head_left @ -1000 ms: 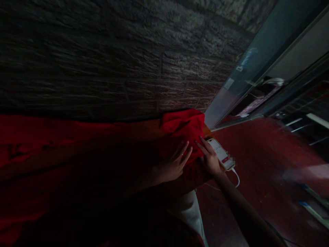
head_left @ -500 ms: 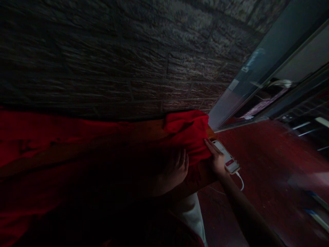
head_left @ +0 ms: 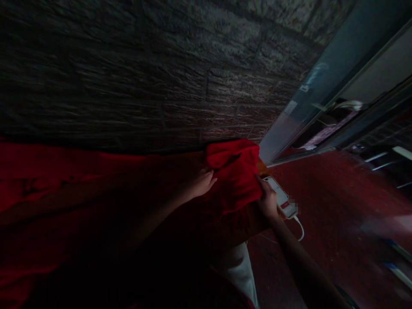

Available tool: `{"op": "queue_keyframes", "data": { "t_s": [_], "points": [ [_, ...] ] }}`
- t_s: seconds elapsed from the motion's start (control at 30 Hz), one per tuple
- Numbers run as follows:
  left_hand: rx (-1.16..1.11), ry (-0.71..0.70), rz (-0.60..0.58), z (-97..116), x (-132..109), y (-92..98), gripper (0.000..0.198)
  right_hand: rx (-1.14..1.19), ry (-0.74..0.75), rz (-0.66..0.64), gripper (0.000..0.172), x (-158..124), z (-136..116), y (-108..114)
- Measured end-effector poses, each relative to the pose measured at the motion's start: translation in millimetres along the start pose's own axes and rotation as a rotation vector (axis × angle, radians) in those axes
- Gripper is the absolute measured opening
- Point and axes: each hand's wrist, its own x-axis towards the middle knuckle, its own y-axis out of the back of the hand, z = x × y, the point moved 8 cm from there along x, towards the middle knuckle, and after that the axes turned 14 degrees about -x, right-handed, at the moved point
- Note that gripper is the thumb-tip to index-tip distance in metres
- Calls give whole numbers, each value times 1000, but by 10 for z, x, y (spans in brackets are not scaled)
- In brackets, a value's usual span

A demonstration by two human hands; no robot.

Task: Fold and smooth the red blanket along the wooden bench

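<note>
A folded piece of red cloth (head_left: 236, 178) lies near the right end of a wooden table (head_left: 257, 219). My left hand (head_left: 204, 182) is at the cloth's left edge, its fingers closed together on the fabric. At the right edge, my right hand (head_left: 267, 197) pinches the cloth between thumb and fingers. Just beyond that hand lies a phone (head_left: 281, 197) with a lit screen and a white cable. The lower left of the view is very dark.
More red cloth (head_left: 71, 167) is spread along the left of the table, against a brick wall (head_left: 180, 86). A doorway frame (head_left: 289, 116) rises behind the table's right end, beside the red floor (head_left: 325, 206).
My left hand has moved up and left, from lying spread on the cloth's lower part to its left edge. My right hand has shifted slightly down and left.
</note>
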Motion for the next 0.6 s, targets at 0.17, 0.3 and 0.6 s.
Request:
{"op": "queue_keyframes", "data": {
  "t_s": [0.17, 0.3, 0.6],
  "points": [
    [-77, 41, -34, -274, 92, -127, 24, 119, -94, 30, 46, 41, 66, 15],
    [-99, -16, 56, -244, 101, -68, 18, 287, -300, 136, 34, -42, 188, 108],
    [-86, 33, 74, -279, 117, -71, 25, 924, -697, 79, 32, -451, -124, -28]
  ]
}}
